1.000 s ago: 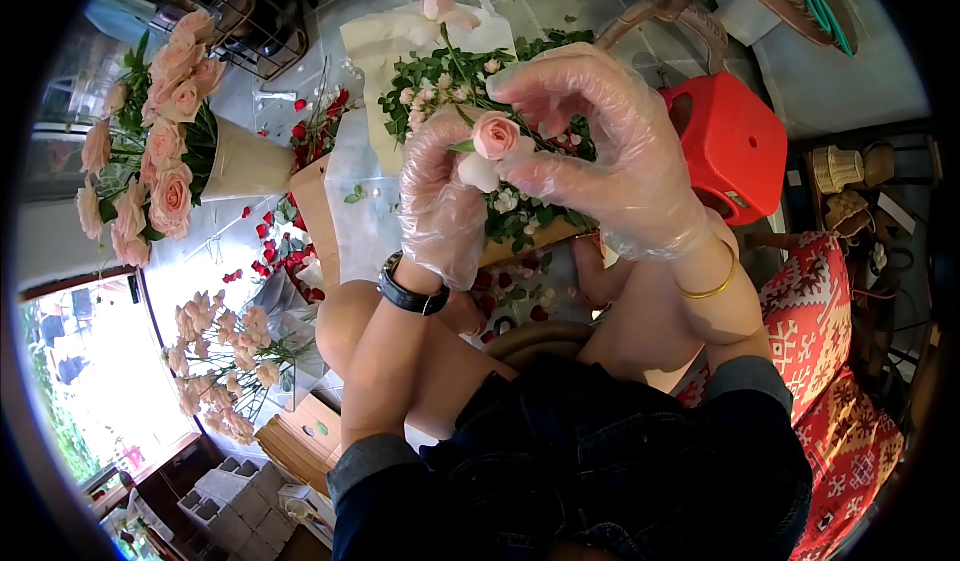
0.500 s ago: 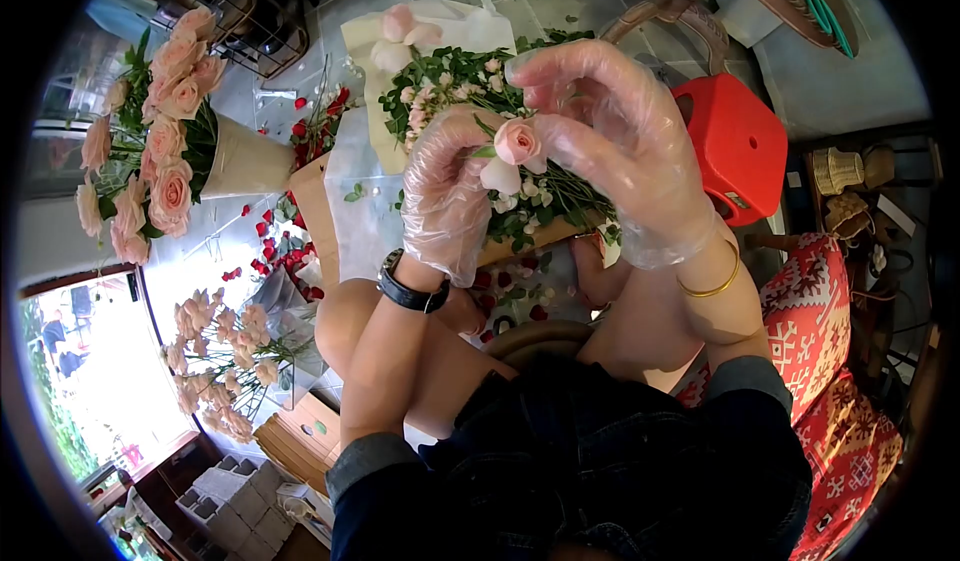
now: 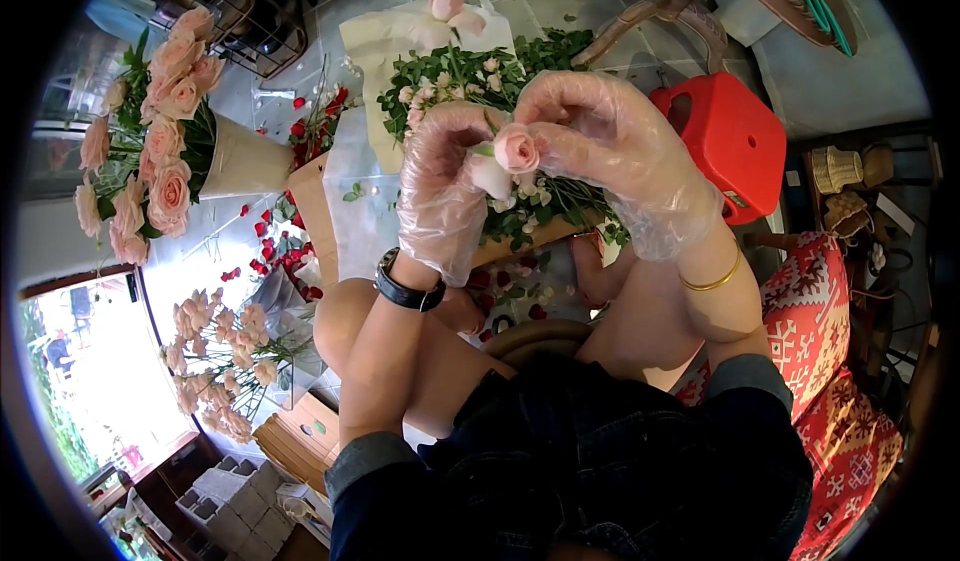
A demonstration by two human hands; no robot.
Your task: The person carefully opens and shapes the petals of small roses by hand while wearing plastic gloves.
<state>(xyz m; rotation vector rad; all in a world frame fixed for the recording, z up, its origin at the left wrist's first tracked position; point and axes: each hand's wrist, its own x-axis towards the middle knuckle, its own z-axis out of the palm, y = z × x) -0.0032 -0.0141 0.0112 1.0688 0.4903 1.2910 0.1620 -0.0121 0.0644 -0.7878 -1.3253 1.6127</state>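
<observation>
My left hand (image 3: pixel 443 186), in a clear plastic glove, is closed around a pink rose (image 3: pixel 516 151) just below its bloom; the stem is mostly hidden. A pale outer petal hangs at the bloom's lower left. My right hand (image 3: pixel 625 156), gloved likewise, is closed with thumb and fingertips pinched at the bloom's right edge. Beyond the left hand stands another pale pink rose head (image 3: pixel 446 3) with loosened outer petals; whether its stem is in my hand I cannot tell. Small pink spray roses (image 3: pixel 440 86) with green leaves lie underneath.
A white bucket (image 3: pixel 245 161) of pink roses stands left, with a bunch of peach roses (image 3: pixel 225 351) nearer. Red petals (image 3: pixel 285 251) litter the floor. A red stool (image 3: pixel 735 151) stands right, beside a wooden table leg (image 3: pixel 650 16). A patterned red cushion (image 3: pixel 810 331) is close by.
My right hand has lowered slightly and its spread fingers have closed onto the rose bloom. The pale rose head beyond has shifted right and up. My left hand has barely moved.
</observation>
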